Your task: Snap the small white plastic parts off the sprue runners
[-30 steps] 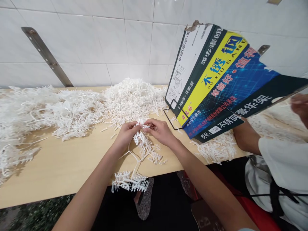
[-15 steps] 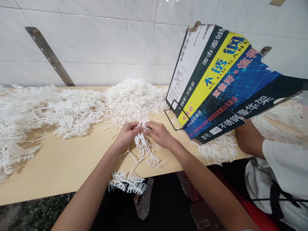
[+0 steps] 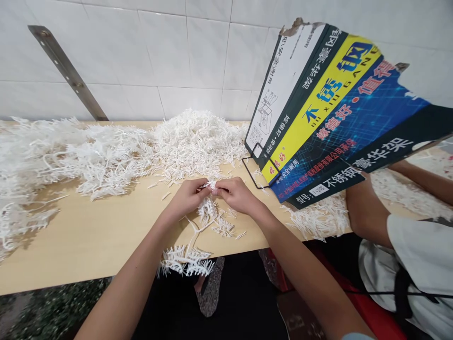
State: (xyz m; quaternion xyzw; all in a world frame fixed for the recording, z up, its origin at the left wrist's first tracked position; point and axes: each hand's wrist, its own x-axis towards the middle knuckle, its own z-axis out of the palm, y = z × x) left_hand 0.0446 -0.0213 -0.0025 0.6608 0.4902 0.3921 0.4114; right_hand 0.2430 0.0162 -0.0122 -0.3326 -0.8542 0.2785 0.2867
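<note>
My left hand [image 3: 189, 197] and my right hand [image 3: 235, 194] meet over the table, thumbs and fingertips pinched together. Between them is a white branched plastic sprig [image 3: 207, 210], its upper part partly covered by my fingers. From it a thin forked stem runs toward me, ending in a fringed white tuft [image 3: 187, 261] that hangs over the table's front edge. A few loose white pieces [image 3: 223, 226] lie just below my right hand. Behind my hands rises a heap of small white pieces [image 3: 198, 139].
More white branched sprigs [image 3: 109, 158] spread along the left. A printed cardboard panel [image 3: 318, 113] stands at the right in a black wire stand [image 3: 253, 177]. Beyond it are a co-worker's arm [image 3: 368, 212] and another white pile [image 3: 318, 219]. A metal bracket [image 3: 67, 73] sits against the tiled wall.
The view has shifted slightly. Both hands stay pinched at the sprig, and the fringed bunch hanging beneath them looks shorter. More of the co-worker's other arm shows at the far right.
</note>
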